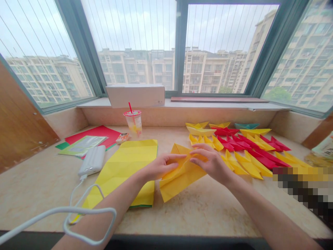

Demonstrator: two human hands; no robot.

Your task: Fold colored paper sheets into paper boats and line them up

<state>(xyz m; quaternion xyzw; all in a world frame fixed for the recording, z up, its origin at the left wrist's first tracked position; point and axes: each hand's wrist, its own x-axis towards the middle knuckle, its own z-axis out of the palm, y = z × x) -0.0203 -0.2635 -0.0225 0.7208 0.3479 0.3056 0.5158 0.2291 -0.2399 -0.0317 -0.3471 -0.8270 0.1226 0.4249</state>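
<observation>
Charging cable (65, 215), white, loops nearest us across our left forearm and runs back to a white power bank (91, 160) lying on the stone bench (208, 215); our left hand (161, 166) and right hand (210, 163) meet over a folded yellow origami paper (179, 177), which lies at a slant on the bench between them; each grip is narrow, holding that paper between fingers and thumb, though the thumbs are partly hidden; just left of it lies a flat creased yellow sheet (122, 166), with green showing under its lower edge; to the right, rows of paper boats (247, 152) in yellow and red crowd the bench, the nearest just beside our right hand, and a teal paper boat (246, 126) sits at the far end; farther left lie a red paper sheet (91, 135) and a foil packet (82, 146); behind them stands a plastic cup (133, 123) with a red straw; a white cardboard box (135, 95) rests on the window ledge (221, 102); beyond the glass rise apartment blocks (208, 69).
</observation>
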